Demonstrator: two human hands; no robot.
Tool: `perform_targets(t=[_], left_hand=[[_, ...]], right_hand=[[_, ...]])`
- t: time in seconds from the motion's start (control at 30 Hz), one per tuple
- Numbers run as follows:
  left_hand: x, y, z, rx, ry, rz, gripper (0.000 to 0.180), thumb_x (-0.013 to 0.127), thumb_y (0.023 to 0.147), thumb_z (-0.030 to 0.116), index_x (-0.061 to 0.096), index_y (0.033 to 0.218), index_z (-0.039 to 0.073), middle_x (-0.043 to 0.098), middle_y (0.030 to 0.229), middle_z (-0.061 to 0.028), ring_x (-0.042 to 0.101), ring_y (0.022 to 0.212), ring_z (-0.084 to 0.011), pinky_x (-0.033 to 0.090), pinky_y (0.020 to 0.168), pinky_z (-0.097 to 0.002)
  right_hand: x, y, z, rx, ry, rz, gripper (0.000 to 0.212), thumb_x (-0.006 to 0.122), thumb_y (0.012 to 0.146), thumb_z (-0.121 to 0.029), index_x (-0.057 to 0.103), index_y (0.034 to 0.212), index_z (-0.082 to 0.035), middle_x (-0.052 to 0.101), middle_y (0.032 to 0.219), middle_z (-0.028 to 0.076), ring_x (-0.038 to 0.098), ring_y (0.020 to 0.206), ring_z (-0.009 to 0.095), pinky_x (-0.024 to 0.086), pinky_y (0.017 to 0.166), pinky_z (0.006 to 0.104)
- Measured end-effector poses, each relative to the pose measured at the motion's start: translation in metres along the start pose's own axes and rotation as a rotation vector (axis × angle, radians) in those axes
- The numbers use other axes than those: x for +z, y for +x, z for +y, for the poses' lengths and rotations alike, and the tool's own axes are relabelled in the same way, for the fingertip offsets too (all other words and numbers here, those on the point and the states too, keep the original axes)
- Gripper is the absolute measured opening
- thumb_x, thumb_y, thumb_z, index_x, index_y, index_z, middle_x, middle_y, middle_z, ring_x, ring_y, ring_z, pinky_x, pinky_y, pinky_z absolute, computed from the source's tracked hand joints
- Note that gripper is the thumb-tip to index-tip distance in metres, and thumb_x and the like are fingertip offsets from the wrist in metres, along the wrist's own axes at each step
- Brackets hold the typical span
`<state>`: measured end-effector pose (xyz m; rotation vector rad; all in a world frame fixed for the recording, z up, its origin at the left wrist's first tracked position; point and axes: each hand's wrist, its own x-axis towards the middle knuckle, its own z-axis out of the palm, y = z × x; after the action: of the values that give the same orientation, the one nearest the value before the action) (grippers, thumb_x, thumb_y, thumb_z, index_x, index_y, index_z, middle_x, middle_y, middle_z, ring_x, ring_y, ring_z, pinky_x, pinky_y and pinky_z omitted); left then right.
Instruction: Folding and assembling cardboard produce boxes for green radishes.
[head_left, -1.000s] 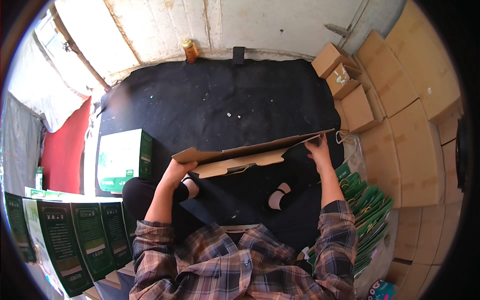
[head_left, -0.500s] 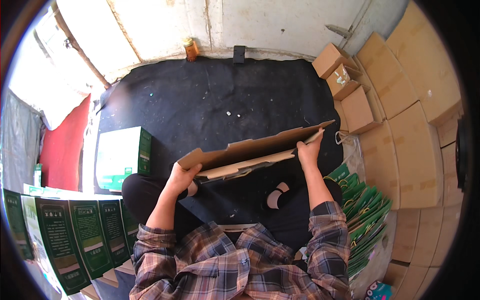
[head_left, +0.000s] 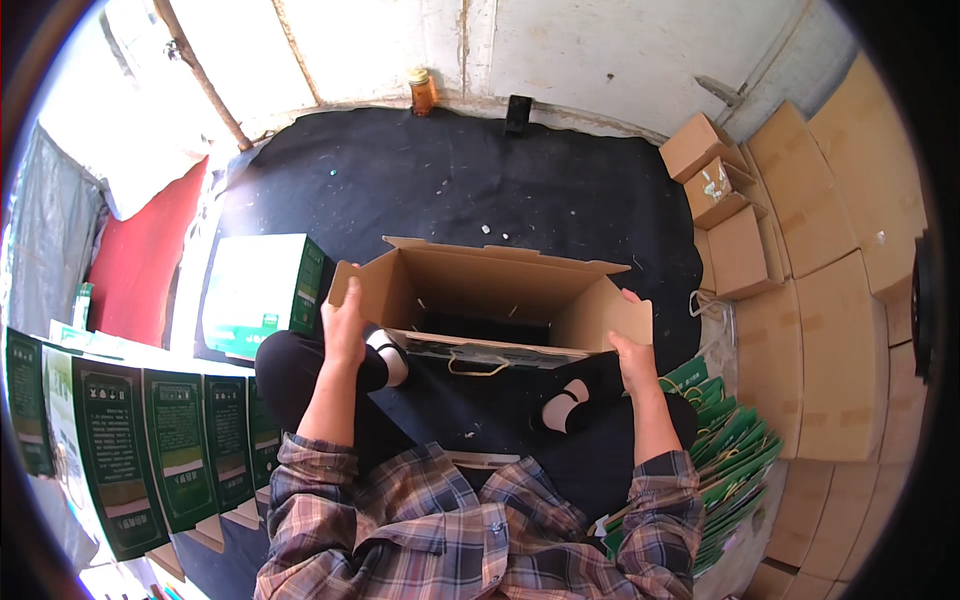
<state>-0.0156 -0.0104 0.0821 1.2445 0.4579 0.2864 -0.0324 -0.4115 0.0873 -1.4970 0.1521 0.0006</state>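
Cardboard box (head_left: 500, 290) was flat, now opened square; left hand (head_left: 347, 325), right hand (head_left: 630, 355) closed on its end flaps.

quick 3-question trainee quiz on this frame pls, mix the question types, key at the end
1. True or false: the cardboard box between the hands stands open, its top flaps spread.
2. Where does the left hand rest?
A. on the box's left end flap
B. on the orange jar by the wall
C. on the flat green bags
3. Fill in: the right hand holds the box's ____ end flap.

Key: 1 true; 2 A; 3 right
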Motion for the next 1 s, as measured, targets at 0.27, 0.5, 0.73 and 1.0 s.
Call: perform_targets(t=[0.27, 0.5, 0.73, 1.0], left_hand=[[0.011, 0.012, 0.026, 0.591, 1.550, 0.241, 0.076, 0.061, 0.076, -0.002, 0.032, 0.142, 0.022, 0.039, 0.138, -0.0084, 0.039, 0.126, -0.0303, 0.031, 0.103, -0.0499], [0.053, -0.002, 0.025, 1.182, 1.251, -0.364, 0.041, 0.065, 0.073, 0.004, 0.061, 0.112, 0.013, 0.056, 0.111, -0.0050, 0.047, 0.118, -0.0237, 0.024, 0.108, -0.0532], [0.027, -0.006, 0.009, 0.821, 1.259, -0.729, 0.009, 0.061, 0.071, 0.003, 0.068, 0.073, 0.008, 0.055, 0.085, -0.0045, 0.051, 0.093, -0.0237, 0.042, 0.086, -0.0359], [0.032, 0.003, -0.004, 0.850, 1.189, -0.841, 0.014, 0.061, 0.070, 0.001, 0.068, 0.080, 0.007, 0.057, 0.088, -0.0051, 0.051, 0.095, -0.0255, 0.042, 0.088, -0.0369]], right_hand=[[-0.001, -0.011, 0.000, 0.025, 0.024, -0.047, 0.076, 0.045, 0.072, 0.009, 0.026, 0.144, -0.008, 0.042, 0.137, 0.009, 0.041, 0.125, 0.019, 0.030, 0.105, 0.0311], [-0.005, -0.021, 0.001, 0.053, 0.065, -0.071, 0.079, 0.044, 0.072, 0.011, 0.023, 0.146, -0.009, 0.040, 0.139, 0.008, 0.040, 0.126, 0.019, 0.029, 0.106, 0.0309], [-0.005, -0.024, -0.002, 0.077, 0.065, -0.032, 0.075, 0.043, 0.073, 0.011, 0.029, 0.144, -0.010, 0.045, 0.133, 0.009, 0.045, 0.121, 0.018, 0.033, 0.103, 0.0303], [-0.009, -0.021, 0.016, -0.086, -0.199, -0.034, 0.064, 0.041, 0.073, 0.011, 0.036, 0.136, -0.001, 0.049, 0.128, 0.010, 0.045, 0.122, 0.019, 0.032, 0.104, 0.0303]])
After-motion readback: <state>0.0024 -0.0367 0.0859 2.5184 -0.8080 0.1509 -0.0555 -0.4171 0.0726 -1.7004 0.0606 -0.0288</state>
